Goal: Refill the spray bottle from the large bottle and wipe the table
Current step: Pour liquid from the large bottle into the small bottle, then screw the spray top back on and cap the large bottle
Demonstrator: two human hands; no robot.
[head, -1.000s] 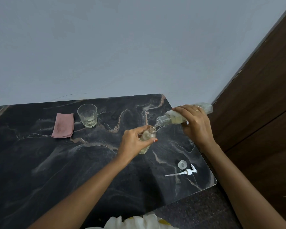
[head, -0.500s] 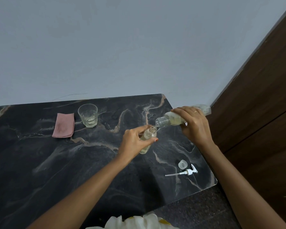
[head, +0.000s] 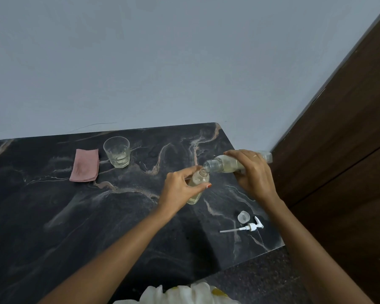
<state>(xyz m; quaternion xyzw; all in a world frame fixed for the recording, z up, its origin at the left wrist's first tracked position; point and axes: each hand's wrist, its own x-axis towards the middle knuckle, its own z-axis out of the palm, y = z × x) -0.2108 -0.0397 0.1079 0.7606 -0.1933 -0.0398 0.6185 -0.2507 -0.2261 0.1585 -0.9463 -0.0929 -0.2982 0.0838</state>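
Observation:
My left hand grips the small clear spray bottle, which stands slightly tilted on the black marble table with its neck uncovered. My right hand holds the large clear bottle almost level, its open mouth right over the small bottle's neck. Both bottles hold pale yellowish liquid. The white spray pump with its tube lies on the table near the right edge, beside a clear cap. A folded pink cloth lies at the back left.
A glass tumbler with a little liquid stands beside the cloth. A grey wall runs behind the table. A dark wooden door stands close on the right. The table's right edge drops to a dark speckled floor.
The large bottle's mouth has dropped slightly closer to the small bottle's neck. Both hands keep their holds and barely shift.

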